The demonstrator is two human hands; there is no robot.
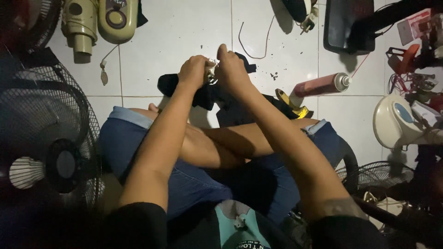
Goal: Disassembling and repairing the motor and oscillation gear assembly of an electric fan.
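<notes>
My left hand (194, 70) and my right hand (232, 69) meet over a small metal part (211, 74) that both grip between the fingers. Under the hands lies a black fan piece (208, 94) on the white tiled floor. I sit cross-legged in blue jeans (194, 182), forearms stretched out over my knees. What exactly the metal part is stays hidden by the fingers.
A black fan grille (44, 133) stands at the left, two beige motor housings (99, 20) at the top left. A pink spray can (323, 84) and a yellow-handled tool (293, 105) lie to the right. A white appliance (397, 121) and another grille (378, 177) crowd the right side. A loose wire (253, 44) lies ahead.
</notes>
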